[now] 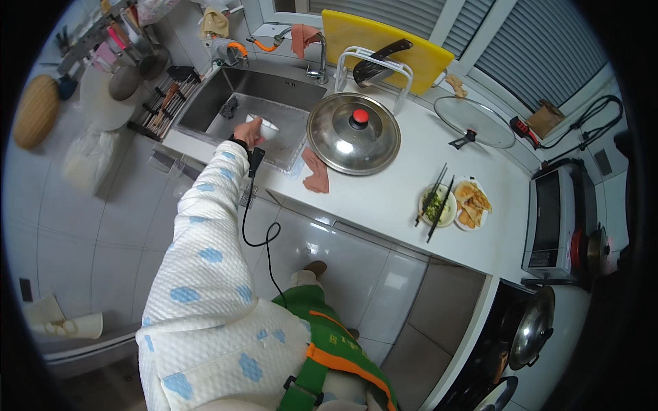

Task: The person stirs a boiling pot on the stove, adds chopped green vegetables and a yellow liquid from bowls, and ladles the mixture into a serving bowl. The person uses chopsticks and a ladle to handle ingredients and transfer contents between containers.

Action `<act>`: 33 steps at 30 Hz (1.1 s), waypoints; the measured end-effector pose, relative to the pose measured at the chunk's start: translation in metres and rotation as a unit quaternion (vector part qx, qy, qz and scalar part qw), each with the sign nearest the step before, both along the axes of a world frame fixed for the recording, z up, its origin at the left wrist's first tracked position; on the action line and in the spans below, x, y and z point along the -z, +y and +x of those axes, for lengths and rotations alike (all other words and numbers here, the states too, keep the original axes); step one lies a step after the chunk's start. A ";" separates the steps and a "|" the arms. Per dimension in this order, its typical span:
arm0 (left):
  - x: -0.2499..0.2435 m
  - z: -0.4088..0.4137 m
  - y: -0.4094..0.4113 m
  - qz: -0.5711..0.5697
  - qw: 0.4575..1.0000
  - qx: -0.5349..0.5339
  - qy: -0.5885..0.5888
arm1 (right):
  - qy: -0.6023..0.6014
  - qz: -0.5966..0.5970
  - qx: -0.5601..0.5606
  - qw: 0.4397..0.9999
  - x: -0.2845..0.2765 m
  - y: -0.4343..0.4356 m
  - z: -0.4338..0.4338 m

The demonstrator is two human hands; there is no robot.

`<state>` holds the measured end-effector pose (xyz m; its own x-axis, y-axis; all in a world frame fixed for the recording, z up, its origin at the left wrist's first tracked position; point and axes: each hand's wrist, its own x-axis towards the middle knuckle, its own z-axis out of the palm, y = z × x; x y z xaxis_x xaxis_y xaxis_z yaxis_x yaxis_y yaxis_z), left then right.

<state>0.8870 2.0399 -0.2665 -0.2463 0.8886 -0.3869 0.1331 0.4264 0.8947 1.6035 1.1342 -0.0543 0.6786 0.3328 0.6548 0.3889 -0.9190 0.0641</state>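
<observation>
My left hand (249,133) reaches over the stainless steel sink (298,94) and grips a small white bowl (269,130) by its side. The bowl is tilted, and my fingers partly cover it. A dark band with a black cable (244,216) sits at my left wrist. A dark scouring pad (229,108) lies in the sink, beyond the bowl. The faucet (322,61) has a pink cloth (304,40) draped over it. My right hand is out of view.
On the counter are a domed steel lid (334,131), a pink cloth (316,172), a bowl of chopped greens (443,213) with chopsticks and a plate of fried food (470,205). A cleaver (367,72) hangs in a rack before a yellow board (354,33). A microwave (547,216) stands right.
</observation>
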 end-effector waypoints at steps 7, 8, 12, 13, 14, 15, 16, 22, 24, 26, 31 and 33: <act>0.096 0.006 0.059 -0.148 0.985 -0.057 -0.067 | 0.036 -0.082 0.077 0.993 -0.051 0.072 0.006; 0.107 0.012 0.066 -0.159 0.984 -0.048 -0.070 | 0.040 -0.095 0.085 0.991 -0.058 0.072 0.004; 0.133 0.006 0.077 -0.104 0.974 0.184 0.077 | 0.039 -0.143 0.096 0.984 -0.066 0.101 -0.002; 0.145 0.005 0.083 -0.085 0.969 0.210 0.094 | 0.051 -0.119 0.093 0.987 -0.066 0.110 -0.004; 0.156 0.002 0.083 -0.062 0.966 0.229 0.105 | 0.062 -0.094 0.090 0.990 -0.068 0.118 -0.005; 0.168 -0.001 0.089 -0.042 0.956 0.254 0.143 | 0.074 -0.064 0.088 0.991 -0.065 0.127 -0.009; 0.178 -0.007 0.092 -0.021 0.939 0.285 0.191 | 0.086 -0.057 0.099 0.990 -0.060 0.134 -0.012; 0.223 -0.045 0.105 0.056 0.812 0.389 0.432 | 0.190 0.029 0.038 0.981 -0.087 0.096 0.018; 0.224 -0.087 0.113 0.107 0.839 0.323 0.424 | 0.201 0.056 0.044 0.977 -0.046 0.108 0.040; 0.179 -0.082 0.123 0.206 0.759 0.356 0.504 | 0.230 0.192 0.017 0.954 -0.038 0.068 0.016; 0.082 -0.099 0.109 0.128 0.988 0.083 -0.037 | 0.125 0.170 0.081 0.974 -0.028 0.081 0.015; 0.041 -0.097 0.082 0.145 0.978 0.027 -0.145 | 0.123 0.121 0.071 0.983 -0.037 0.110 0.014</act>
